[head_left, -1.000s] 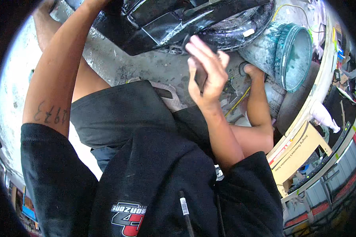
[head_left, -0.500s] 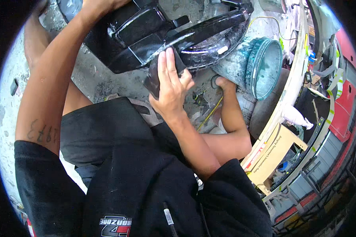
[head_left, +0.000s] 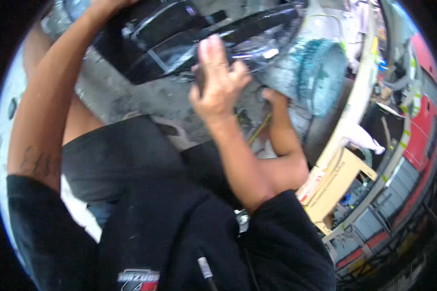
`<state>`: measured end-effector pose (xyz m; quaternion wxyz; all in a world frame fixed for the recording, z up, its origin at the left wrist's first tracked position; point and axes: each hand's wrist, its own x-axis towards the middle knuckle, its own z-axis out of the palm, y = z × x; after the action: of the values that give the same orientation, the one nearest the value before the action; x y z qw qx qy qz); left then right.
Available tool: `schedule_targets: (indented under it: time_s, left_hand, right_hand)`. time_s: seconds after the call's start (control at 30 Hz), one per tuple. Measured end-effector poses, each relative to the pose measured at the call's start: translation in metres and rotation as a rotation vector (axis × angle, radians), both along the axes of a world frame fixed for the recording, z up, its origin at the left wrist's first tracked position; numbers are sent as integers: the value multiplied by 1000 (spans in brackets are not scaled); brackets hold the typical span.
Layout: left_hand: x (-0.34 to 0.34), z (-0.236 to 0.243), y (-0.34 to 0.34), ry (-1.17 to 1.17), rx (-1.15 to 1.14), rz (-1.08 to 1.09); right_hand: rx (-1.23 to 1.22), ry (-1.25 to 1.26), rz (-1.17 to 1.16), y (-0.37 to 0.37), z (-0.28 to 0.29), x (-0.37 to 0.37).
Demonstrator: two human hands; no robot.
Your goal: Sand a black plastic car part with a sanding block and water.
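A glossy black moulded panel (head_left: 167,31), wet-looking and with a recessed box shape, lies across the top of the view. My right hand (head_left: 218,80) is at its near edge, fingers stretched forward together and thumb to the left. Under that palm is a dark sheet of sandpaper (head_left: 200,77), mostly covered by the hand and blurred. My left hand (head_left: 112,4) reaches to the panel's far left side; its fingers are cut off by the top edge, so its grip is hidden.
Right of the panel a teal-rimmed bucket (head_left: 325,80) lies on its side, touching or close to it. A cardboard box (head_left: 337,189) and a long pale ledge (head_left: 342,126) run down the right. My bent legs frame the grey concrete floor (head_left: 116,94).
My right hand has slid up and to the right along the panel with the sandpaper, now covering more of it. The whole view has shifted slightly and blurred.
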<state>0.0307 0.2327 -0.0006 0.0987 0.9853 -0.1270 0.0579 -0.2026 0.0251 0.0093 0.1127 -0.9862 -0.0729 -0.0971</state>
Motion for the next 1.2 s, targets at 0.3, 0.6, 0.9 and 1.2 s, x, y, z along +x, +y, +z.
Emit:
schedule_targets:
  time_s: [0.3,0.6,0.9,1.2]
  left_hand:
    - [0,7,0,16,-468,-136]
    - [8,-11,23,-231,-197,-25]
    - [13,-46,14,-202,-123,-25]
    - [11,-49,21,-197,-6,-42]
  right_hand:
    - [98,163,85,-9,-19,-14]
    - [-59,9,158,-5,-9,-9]
    - [43,-48,77,1,-5,-9]
    - [169,-19,43,12,-13,-20]
